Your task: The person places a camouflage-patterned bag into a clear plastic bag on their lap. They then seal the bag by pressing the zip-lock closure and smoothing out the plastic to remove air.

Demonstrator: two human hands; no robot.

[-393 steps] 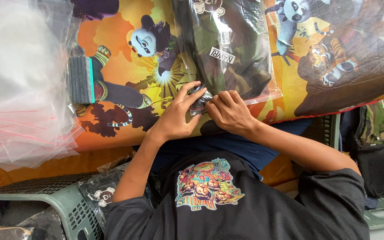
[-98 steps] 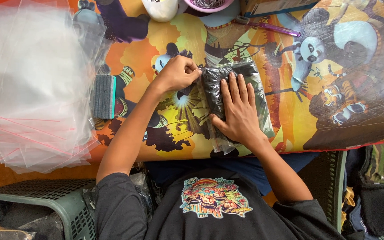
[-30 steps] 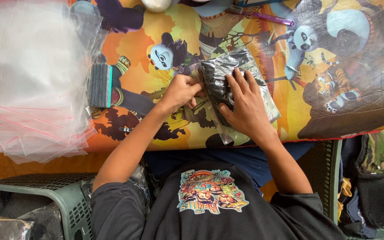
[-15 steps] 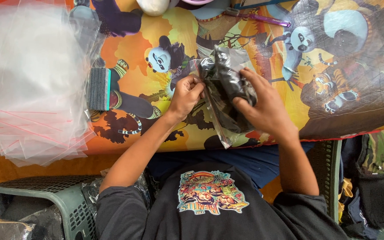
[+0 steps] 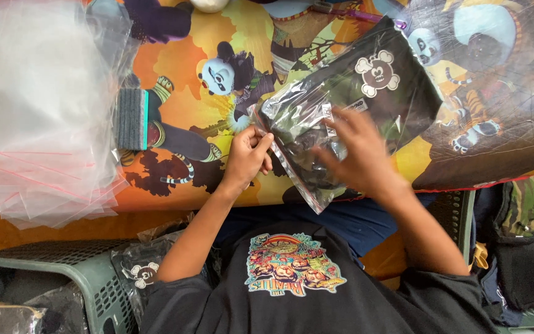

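Two hands work one clear plastic bag holding a folded black garment with a white skull print point(image 5: 347, 111). The left hand point(image 5: 246, 158) pinches the bag's near corner, fingers closed on the edge. The right hand point(image 5: 356, 151), blurred, lies spread on top of the bag. The bag rests on a cartoon-printed orange table cover point(image 5: 186, 105). Farther left sits a stack of empty clear bags point(image 5: 32, 111); below, a green plastic basket point(image 5: 94, 284) holds more bagged dark garments.
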